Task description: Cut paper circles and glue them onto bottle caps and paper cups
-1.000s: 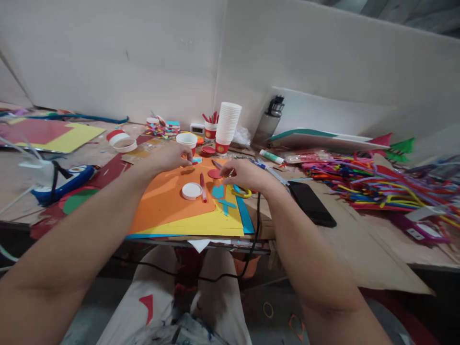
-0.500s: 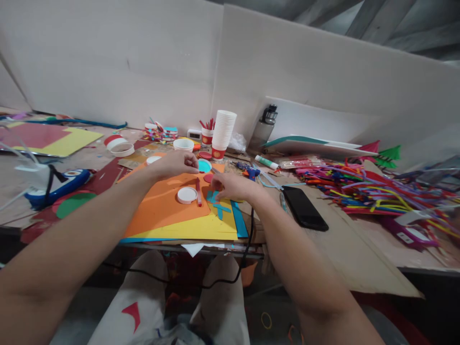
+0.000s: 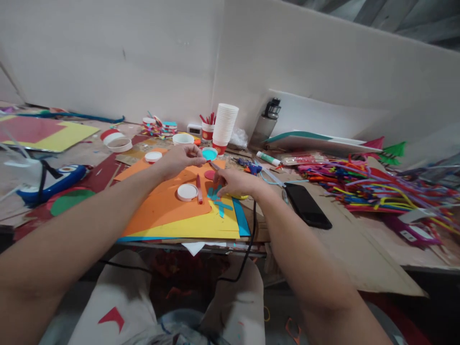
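My left hand (image 3: 185,160) is closed in a pinch at the near edge of a small round cup piece (image 3: 209,154) with a bright blue face and pale rim. Curled fingers of my right hand (image 3: 233,182) hold scissors, mostly hidden; a blade (image 3: 214,166) points at the cup piece, and a yellow handle loop (image 3: 240,196) shows under the palm. Below the hands lie a white round cup piece (image 3: 187,192), a red marker (image 3: 199,189) and blue paper strips (image 3: 221,206) on orange paper (image 3: 154,211) and yellow paper (image 3: 201,227). A red disc (image 3: 209,175) lies between the hands.
Stacked paper cups (image 3: 226,123) stand behind, beside a cup of red sticks (image 3: 207,129). Rightward are a glue gun (image 3: 253,168), a glue stick (image 3: 268,159), a black phone (image 3: 308,205) and heaped pipe cleaners (image 3: 359,184). A black cable (image 3: 253,230) hangs over the table edge.
The blue-faced cup piece has moved slightly away from me along with my left hand, covering a red disc behind it. My right hand has shifted a little right, revealing the yellow loop.
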`<state>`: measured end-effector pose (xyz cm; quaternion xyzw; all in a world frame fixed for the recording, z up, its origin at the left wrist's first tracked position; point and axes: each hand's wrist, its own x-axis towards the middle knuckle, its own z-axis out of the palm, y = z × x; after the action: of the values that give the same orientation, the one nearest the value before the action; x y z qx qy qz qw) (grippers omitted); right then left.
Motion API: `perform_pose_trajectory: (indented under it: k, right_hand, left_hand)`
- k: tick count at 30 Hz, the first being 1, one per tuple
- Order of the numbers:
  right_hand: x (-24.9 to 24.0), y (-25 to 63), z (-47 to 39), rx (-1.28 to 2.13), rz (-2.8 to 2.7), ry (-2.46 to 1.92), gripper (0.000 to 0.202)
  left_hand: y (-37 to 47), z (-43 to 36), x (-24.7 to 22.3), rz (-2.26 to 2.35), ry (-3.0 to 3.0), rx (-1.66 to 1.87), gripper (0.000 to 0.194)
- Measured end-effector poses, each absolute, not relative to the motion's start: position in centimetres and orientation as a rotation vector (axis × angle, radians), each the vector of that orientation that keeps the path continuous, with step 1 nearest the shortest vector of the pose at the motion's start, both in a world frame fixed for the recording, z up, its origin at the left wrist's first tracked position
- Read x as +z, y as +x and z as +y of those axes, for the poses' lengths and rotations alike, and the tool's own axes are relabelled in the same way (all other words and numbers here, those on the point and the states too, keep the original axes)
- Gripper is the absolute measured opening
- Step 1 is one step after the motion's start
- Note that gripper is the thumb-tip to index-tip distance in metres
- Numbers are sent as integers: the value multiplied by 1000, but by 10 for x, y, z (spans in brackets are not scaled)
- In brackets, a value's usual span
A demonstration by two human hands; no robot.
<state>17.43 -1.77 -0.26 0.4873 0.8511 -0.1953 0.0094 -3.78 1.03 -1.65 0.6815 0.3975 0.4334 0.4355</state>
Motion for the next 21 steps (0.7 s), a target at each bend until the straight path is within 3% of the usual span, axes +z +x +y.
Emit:
perform_pose_trajectory:
  k: [8,16,21]
  right_hand:
    - [4,178,-18,-657,2684,1442,6]
    - [12,182,-20,-697,2820,1508,14]
    - [5,183,-15,-993,2930,1736,6]
  left_hand:
    - [-37,14,-18,927,1480,1106,26]
    - [-35,15,-19,864,1419,1039,24]
    - [-34,12,-16,906,1436,1001,26]
